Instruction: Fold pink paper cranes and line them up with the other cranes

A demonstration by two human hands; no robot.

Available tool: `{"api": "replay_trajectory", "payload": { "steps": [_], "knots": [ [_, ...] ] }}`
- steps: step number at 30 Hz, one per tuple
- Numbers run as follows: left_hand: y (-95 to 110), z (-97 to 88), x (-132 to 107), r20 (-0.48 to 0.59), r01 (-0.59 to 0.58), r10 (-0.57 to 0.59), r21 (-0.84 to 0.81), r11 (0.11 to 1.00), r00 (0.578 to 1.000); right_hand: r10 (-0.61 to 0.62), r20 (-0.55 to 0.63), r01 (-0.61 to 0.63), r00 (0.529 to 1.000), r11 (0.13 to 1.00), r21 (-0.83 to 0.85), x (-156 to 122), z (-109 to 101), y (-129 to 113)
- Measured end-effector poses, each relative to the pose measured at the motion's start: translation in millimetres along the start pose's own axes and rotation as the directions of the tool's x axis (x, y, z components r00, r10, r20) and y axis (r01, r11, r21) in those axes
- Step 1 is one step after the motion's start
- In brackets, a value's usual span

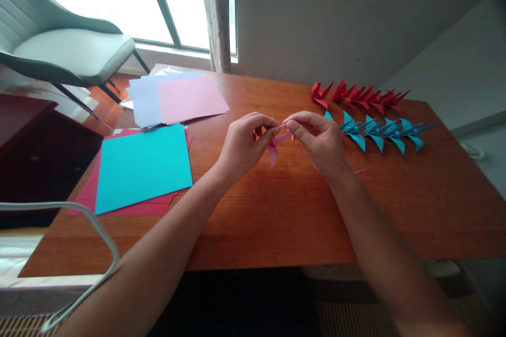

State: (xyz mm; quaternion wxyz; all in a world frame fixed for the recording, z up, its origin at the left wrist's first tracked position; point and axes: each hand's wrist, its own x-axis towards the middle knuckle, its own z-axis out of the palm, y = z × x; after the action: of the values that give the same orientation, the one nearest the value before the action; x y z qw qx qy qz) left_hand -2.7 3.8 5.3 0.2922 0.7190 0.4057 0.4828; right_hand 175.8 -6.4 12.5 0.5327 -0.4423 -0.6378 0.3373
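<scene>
A small pink folded paper crane (273, 154) is held up above the middle of the wooden table (272, 221). My left hand (247, 139) pinches it from the left, thumb against forefinger. From the right, my right hand (318, 139) pinches a thin pink tip of the same piece. Part of the crane is hidden behind my fingers. Beyond my right hand lies a row of blue paper cranes (389, 131), the nearest one partly covered by that hand. Behind them is a row of red paper cranes (359, 96).
Blue sheets (144, 168) lie over red sheets (87, 195) at the left. Pink paper (190, 99) and pale sheets (144, 100) are stacked behind them. A thin pink strip (360, 171) lies by my right wrist. A white cable (98, 226) loops past my left forearm; a chair (75, 52) stands far left.
</scene>
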Motion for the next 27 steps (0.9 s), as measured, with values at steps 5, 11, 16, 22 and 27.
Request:
{"api": "replay_trajectory", "payload": {
  "steps": [5,11,16,22,27],
  "knots": [
    [-1.2,0.6,0.2,0.002,-0.004,0.004,0.008,1.000,1.000,-0.013,-0.005,0.013,1.000,1.000,0.004,0.3,0.3,0.6],
    [-1.3,0.1,0.3,0.005,-0.044,0.044,0.049,0.998,0.999,0.006,0.005,-0.006,1.000,1.000,0.009,0.7,1.2,-0.6],
    [-1.0,0.3,0.0,0.008,-0.067,0.066,0.041,0.997,0.998,0.024,0.016,-0.024,1.000,0.999,0.048,0.6,0.9,1.3],
    [2.4,-1.0,0.2,0.004,-0.062,0.062,0.043,0.997,0.998,0.085,0.000,-0.084,0.996,0.988,0.130,1.8,0.1,4.8],
    [2.4,-1.7,0.5,-0.013,0.013,-0.013,-0.030,0.999,1.000,0.119,0.017,-0.121,0.993,0.980,0.157,1.1,-0.4,5.5]
  ]
}}
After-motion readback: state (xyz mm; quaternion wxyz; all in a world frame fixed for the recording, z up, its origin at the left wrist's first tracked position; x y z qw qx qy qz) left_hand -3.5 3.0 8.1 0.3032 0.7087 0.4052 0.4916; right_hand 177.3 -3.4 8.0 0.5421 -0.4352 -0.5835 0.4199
